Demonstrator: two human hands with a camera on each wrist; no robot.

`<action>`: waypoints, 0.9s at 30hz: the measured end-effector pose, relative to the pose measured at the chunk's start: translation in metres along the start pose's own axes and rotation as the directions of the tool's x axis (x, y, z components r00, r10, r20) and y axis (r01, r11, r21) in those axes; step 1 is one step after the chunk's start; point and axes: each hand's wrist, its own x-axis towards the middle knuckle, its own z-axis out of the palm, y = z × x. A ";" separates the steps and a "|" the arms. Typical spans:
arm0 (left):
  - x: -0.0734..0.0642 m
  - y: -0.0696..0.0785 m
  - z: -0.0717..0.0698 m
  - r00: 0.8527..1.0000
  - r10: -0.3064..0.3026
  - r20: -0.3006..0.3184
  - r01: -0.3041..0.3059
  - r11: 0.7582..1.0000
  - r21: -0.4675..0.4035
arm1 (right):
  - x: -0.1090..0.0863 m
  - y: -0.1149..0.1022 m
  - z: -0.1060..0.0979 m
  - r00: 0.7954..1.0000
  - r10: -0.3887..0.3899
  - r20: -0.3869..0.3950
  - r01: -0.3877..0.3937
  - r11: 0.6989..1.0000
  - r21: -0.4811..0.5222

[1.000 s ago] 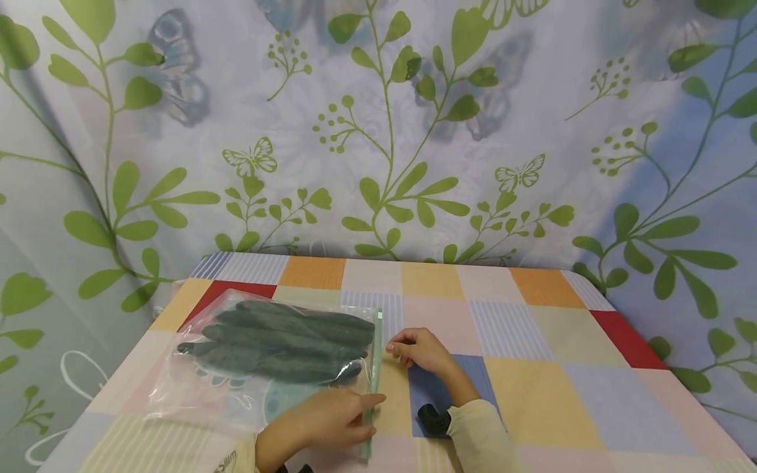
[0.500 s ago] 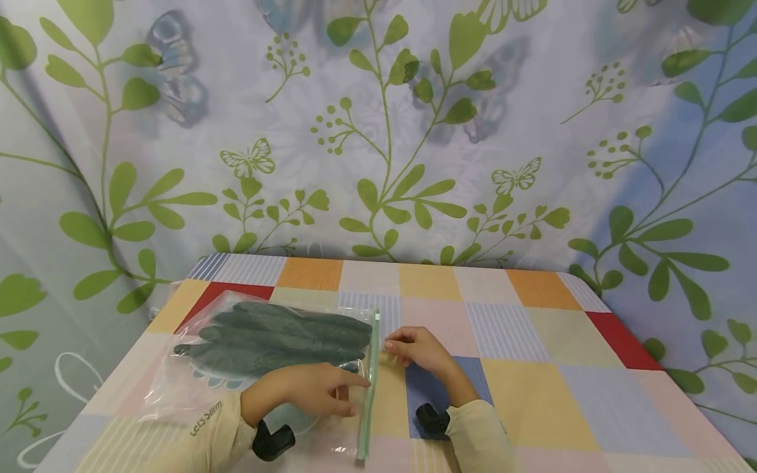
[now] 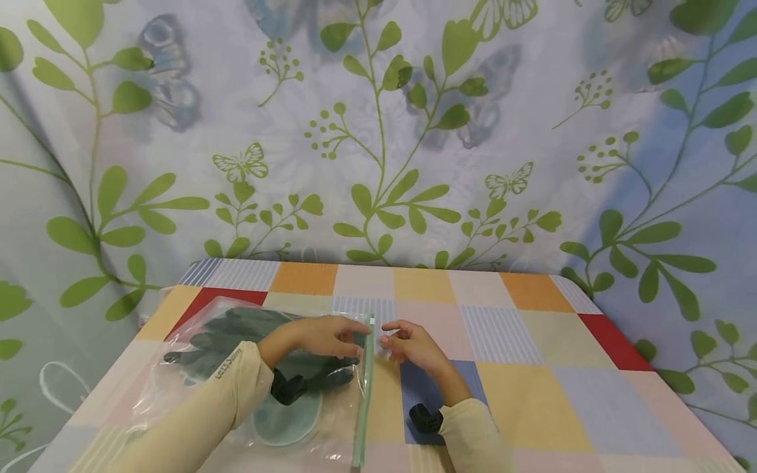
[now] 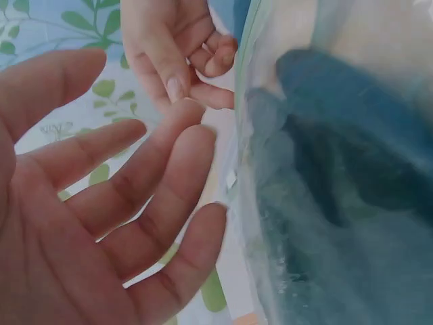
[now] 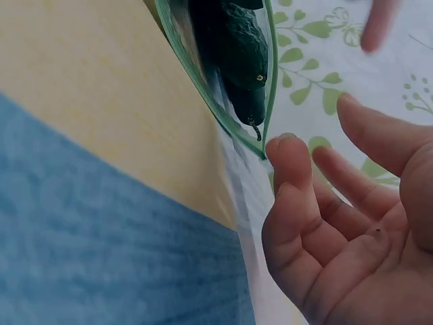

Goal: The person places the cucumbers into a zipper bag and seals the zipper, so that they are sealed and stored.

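A clear zip bag (image 3: 331,430) with a green zip edge (image 3: 363,420) lies flat on the table's left side. Inside are several dark green cucumbers (image 5: 243,54); the right wrist view looks between the parted green edges of its mouth. Over the bag's far right part hovers my left hand (image 3: 328,336), fingers loosely extended and holding nothing, fingertips close to the zip edge. Just right of that edge is my right hand (image 3: 414,343), its fingers loosely bent around nothing. In the right wrist view a fingertip (image 5: 287,145) is near the mouth's corner; touching, I cannot tell.
A patchwork cloth (image 3: 514,394) covers the table. Behind it hangs a leaf-printed curtain (image 3: 284,131). Black wrist cameras (image 3: 424,419) sit at both cuffs. A pale blue-green print (image 3: 288,417) shows on or through the bag.
My left hand has moved away from me along the zip edge, from its near half to its far end. My right hand has barely moved. The view has shifted slightly.
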 end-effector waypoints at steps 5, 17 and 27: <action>0.019 -0.007 -0.012 0.990 -0.011 -0.141 0.021 0.997 0.070 | 0.010 -0.001 0.001 0.998 0.030 -0.048 -0.029 0.999 0.026; 0.066 -0.034 -0.007 0.969 -0.080 -0.233 0.135 0.964 0.228 | 0.030 0.005 0.018 0.993 0.056 -0.102 -0.057 0.998 -0.002; 0.086 -0.041 -0.007 0.945 -0.220 -0.244 0.274 0.937 0.217 | 0.040 0.008 0.018 0.996 0.043 -0.072 -0.042 0.999 0.018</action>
